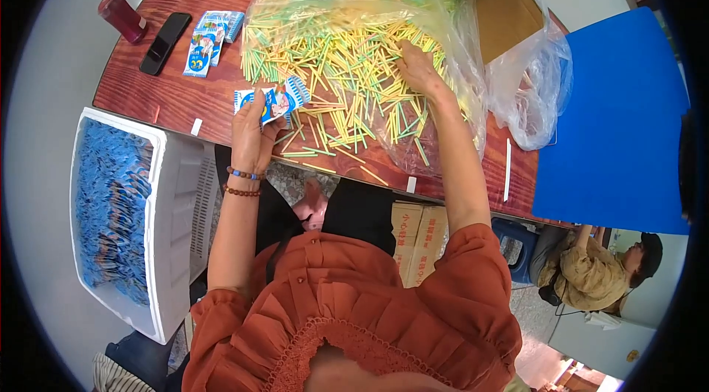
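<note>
My left hand (253,128) is closed on a blue-and-white printed packet (278,103) at the near left of a stick pile. The thumb lies over the packet; a second packet may be under it, but I cannot tell. My right hand (419,69) rests on the right part of the pile, its fingers reaching among thin yellow and green sticks (340,67), tips partly hidden. The sticks spill out of a large clear plastic bag (354,7) onto the red-brown wooden table (122,89).
Far left on the table are more packets (199,52), a black phone (164,43) and a red-filled jar (122,17). A white foam box (159,170) of blue packets stands at left. A cardboard box (509,12), plastic bag (528,104) and blue panel (613,119) are at right; another person (594,274) sits beyond.
</note>
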The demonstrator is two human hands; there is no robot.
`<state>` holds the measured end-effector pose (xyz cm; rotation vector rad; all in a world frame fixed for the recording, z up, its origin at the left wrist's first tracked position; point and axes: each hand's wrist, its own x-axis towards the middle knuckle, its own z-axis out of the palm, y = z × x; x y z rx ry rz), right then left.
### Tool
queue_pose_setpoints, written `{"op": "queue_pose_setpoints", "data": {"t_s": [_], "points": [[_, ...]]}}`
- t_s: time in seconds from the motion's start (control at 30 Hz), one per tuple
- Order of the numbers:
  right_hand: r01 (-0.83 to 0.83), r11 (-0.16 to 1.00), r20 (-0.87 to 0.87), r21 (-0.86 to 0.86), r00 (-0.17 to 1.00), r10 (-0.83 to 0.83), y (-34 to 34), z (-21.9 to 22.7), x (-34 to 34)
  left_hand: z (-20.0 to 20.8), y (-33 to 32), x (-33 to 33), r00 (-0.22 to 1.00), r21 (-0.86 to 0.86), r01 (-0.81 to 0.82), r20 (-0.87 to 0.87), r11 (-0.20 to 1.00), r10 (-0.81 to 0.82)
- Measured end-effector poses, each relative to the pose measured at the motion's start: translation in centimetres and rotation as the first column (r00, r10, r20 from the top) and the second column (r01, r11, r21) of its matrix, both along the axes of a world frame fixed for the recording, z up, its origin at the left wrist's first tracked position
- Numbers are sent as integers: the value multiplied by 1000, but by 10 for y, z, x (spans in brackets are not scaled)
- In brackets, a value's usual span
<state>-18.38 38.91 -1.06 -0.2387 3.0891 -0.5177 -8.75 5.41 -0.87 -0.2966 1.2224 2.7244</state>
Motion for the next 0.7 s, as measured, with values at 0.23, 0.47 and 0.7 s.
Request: {"op": "queue_pose_setpoints", "data": {"t_s": [0.23, 0.47, 0.7], "points": [[189, 782, 241, -593, 969, -52, 17, 19, 1, -3, -5, 0, 1000, 34, 5, 24, 999, -6], [240, -167, 249, -956, 968, -34, -32, 16, 31, -6, 1, -1, 997, 106, 16, 69, 994, -23], [51, 266, -2, -963, 981, -194, -68, 4, 42, -3, 10, -2, 999, 149, 42, 15, 988, -45]]}}
